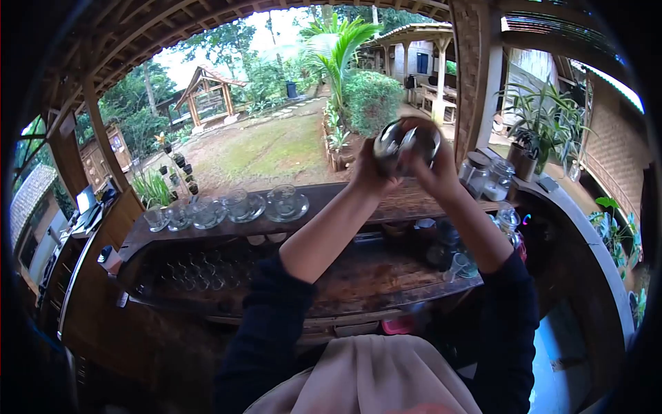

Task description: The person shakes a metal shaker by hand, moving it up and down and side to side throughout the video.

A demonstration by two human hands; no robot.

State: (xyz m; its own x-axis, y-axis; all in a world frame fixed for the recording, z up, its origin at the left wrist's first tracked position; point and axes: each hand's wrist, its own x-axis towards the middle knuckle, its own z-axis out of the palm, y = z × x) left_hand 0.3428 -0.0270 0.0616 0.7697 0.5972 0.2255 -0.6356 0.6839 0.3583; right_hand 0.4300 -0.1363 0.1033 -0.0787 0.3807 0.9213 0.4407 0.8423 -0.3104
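Observation:
Up in front of me, above the counter, both hands are closed around a shiny rounded glass jar [407, 143] with dark tones inside. My left hand [370, 170] grips its left side. On the right side, my right hand [438, 171] wraps around it, with fingers across the near face. Blur hides the jar's contents and lid. Below the hands runs the dark wooden counter [358, 200]. A lidded glass jar [474, 172] and another jar with white contents [498, 181] stand right of my right hand.
Several glass cups on saucers [286, 205] line the counter's left part. Upside-down glasses [207, 270] fill the lower shelf. Potted plants [541, 134] stand at the right, beside a wooden post [470, 76]. A laptop [87, 201] sits far left.

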